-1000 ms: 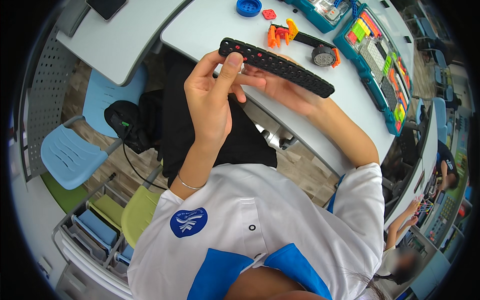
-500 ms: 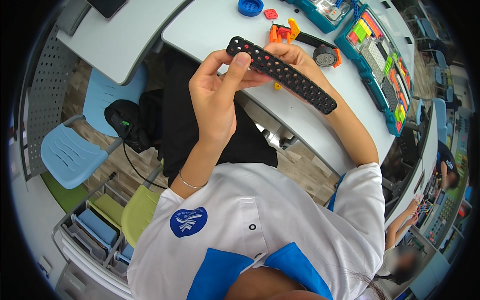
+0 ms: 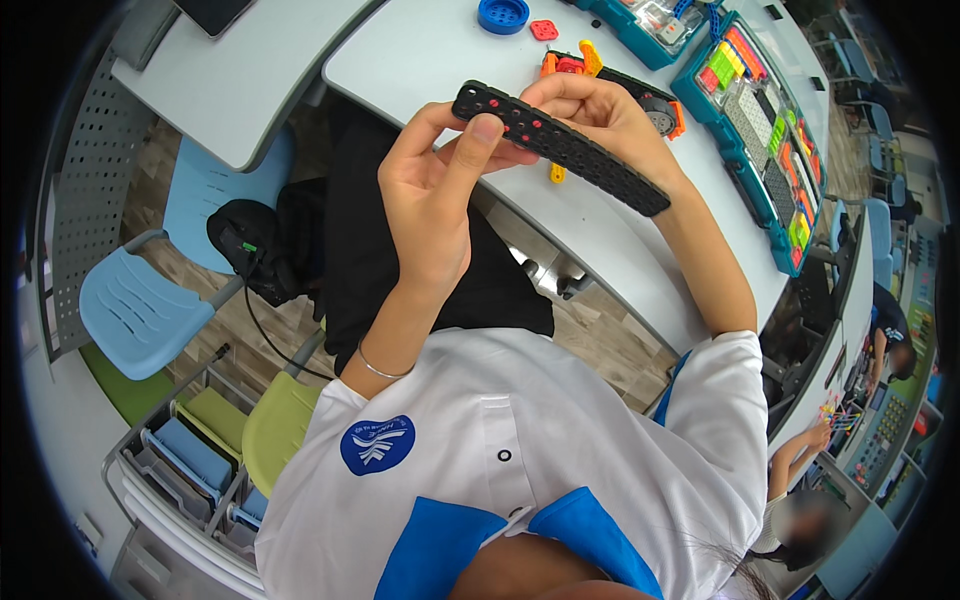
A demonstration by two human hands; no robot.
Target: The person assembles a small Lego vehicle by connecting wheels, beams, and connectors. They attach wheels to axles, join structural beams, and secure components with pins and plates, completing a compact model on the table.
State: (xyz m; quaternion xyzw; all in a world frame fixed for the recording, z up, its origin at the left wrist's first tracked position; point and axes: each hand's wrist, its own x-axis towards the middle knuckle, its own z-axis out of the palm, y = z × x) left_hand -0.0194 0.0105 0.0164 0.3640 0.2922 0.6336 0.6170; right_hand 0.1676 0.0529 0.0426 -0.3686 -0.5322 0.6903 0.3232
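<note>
A long black perforated building plate (image 3: 597, 166) is held above the table's near edge, sloping down to the right, with several red pegs showing in its left half. My left hand (image 3: 440, 180) grips its left end, thumb on top and fingers underneath. My right hand (image 3: 610, 125) is closed at the plate's far edge, near its middle; the plate covers some of its fingertips. Below the plate pokes out a small yellow piece (image 3: 557, 173); whether it is joined to the plate cannot be seen.
On the white table (image 3: 420, 50), beyond my hands, lie an orange, yellow and black assembly (image 3: 590, 62) with a grey wheel, a blue wheel hub (image 3: 502, 14) and a red square piece (image 3: 543, 30). A teal parts case (image 3: 745, 130) stands to the right. A black bag (image 3: 250, 240) sits on a blue chair.
The plate has tilted a little, so its holes show less openly. My right hand has shifted slightly and now covers more of the assembly behind it.
</note>
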